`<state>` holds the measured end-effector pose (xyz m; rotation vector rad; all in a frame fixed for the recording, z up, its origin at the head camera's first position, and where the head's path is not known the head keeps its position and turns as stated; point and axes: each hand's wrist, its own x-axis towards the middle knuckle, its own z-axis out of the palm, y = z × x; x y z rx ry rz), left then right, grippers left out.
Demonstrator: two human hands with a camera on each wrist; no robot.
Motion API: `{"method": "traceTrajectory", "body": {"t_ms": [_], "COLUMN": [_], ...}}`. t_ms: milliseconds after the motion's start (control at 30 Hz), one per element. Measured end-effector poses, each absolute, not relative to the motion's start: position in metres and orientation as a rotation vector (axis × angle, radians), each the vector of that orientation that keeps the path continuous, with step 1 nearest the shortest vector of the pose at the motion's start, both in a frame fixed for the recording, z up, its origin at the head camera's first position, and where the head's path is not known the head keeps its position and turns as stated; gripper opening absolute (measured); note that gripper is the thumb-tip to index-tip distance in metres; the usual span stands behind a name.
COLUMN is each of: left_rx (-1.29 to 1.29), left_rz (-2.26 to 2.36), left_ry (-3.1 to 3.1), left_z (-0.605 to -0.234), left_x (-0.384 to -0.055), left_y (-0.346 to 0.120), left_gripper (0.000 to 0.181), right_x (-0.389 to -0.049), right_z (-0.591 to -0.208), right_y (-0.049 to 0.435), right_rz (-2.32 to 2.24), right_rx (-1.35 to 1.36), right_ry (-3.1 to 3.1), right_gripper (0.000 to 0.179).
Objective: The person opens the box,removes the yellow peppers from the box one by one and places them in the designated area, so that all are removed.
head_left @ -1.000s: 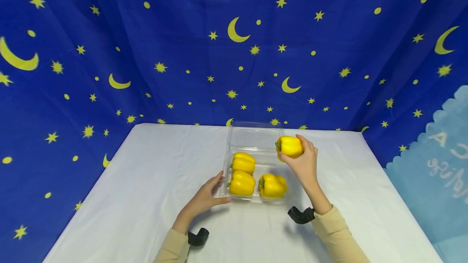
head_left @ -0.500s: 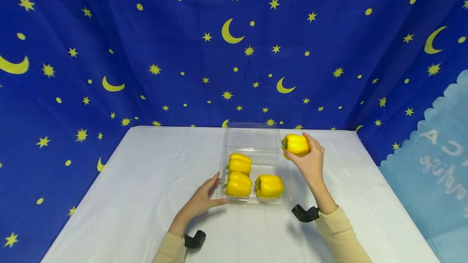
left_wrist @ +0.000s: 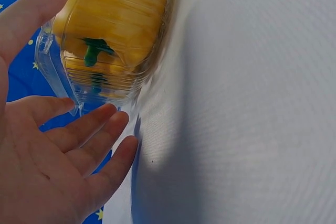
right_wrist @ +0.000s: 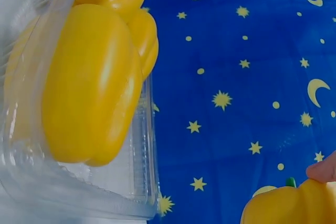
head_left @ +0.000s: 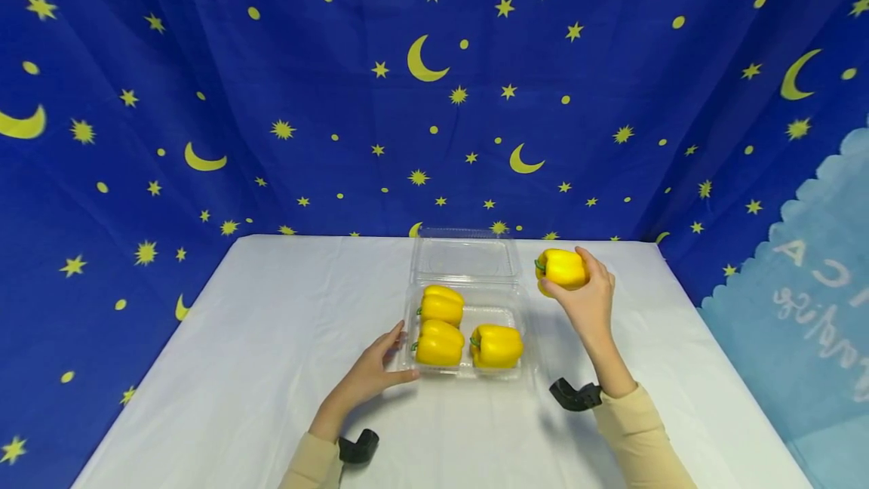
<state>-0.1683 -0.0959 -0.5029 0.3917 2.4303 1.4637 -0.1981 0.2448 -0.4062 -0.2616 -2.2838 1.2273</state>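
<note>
A clear plastic clamshell container (head_left: 494, 315) sits on the table, its lid (head_left: 465, 257) folded back toward the far edge. In it lie three yellow bell peppers: one at the back left (head_left: 443, 305), one at the front left (head_left: 439, 343) and one at the front right (head_left: 497, 346). My right hand (head_left: 592, 306) grips another yellow bell pepper (head_left: 563, 268) above the table, to the right of the container, with its green stem pointing left. At the container's left front corner my left hand (head_left: 369, 374) is spread, the fingertips (left_wrist: 65, 104) right at the plastic.
White cloth covers the table (head_left: 285, 308). Behind it hangs a blue curtain (head_left: 326, 96) with yellow moons and stars. A light blue panel with white lettering (head_left: 808, 278) stands at the right. Black camera mounts (head_left: 575, 395) are on both wrists.
My right hand has moved right with its bell pepper, from over the container's edge to beside it. The left hand keeps its place at the corner. The head view has shifted slightly.
</note>
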Motion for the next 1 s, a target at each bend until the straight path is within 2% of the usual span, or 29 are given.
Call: {"method": "traceTrajectory", "body": {"t_ms": [1000], "left_rx": [0.370], "left_rz": [1.480], "left_ry": [2.432], "left_z": [-0.502], "left_x": [-0.168], "left_y": [-0.095], "left_gripper": [0.095], "right_x": [-0.201], "right_z": [-0.428], "right_y": [0.268], "right_rz": [1.217], "right_rx": [-0.358], "right_ry": [-2.343], "right_gripper": [0.073]}}
